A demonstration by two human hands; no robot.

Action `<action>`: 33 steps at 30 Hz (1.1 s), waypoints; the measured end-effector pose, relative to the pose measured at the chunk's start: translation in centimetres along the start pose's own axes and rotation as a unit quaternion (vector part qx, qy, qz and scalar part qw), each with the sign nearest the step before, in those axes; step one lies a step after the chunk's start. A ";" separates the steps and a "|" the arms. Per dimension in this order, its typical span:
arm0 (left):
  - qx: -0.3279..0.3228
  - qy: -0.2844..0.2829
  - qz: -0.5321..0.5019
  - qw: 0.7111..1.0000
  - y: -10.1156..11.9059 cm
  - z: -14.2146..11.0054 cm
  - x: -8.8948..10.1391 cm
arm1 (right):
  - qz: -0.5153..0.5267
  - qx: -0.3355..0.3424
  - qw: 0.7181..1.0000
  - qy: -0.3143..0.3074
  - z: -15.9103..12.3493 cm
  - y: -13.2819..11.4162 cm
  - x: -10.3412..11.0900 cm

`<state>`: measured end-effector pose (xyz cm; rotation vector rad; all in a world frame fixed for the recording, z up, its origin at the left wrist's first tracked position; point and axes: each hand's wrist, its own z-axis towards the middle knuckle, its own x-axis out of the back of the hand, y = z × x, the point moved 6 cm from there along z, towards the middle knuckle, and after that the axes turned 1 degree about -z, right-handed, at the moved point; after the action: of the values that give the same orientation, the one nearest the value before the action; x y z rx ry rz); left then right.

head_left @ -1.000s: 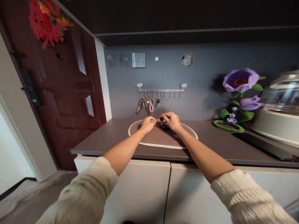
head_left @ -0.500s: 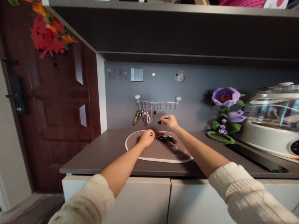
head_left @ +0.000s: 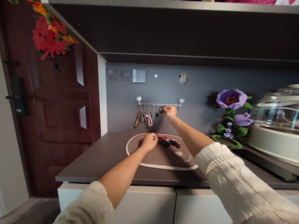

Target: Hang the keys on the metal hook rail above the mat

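Note:
My right hand is up at the clear hook rack on the wall, its fingers pinched on a small black-headed key by one of the hooks. Several keys hang to its left, among them a pink loop strap, a brown key fob and another black key. Down on the brown mat, my left hand is closed with its fingers curled, beside a pile of keys with a red piece. Whatever its fingers hold is hidden.
A dark shelf overhangs the counter. To the right stand a purple fabric flower, a black phone and a white appliance with a clear top. A red-brown door is at the left.
My right hand has risen from above the mat to the hook rack, carrying the black-headed key. My left hand stays by the key pile. The view has shifted slightly.

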<state>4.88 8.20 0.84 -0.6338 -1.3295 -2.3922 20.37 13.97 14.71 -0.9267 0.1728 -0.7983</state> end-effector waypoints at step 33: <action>0.046 0.022 -0.031 0.998 -0.4 -0.3 0.7 | -0.082 0.018 0.996 0.008 -1.9 1.7 -0.3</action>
<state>4.08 8.11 0.81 -0.5191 -1.4518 -2.3617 20.20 13.54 12.19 -0.9077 0.0974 -0.9576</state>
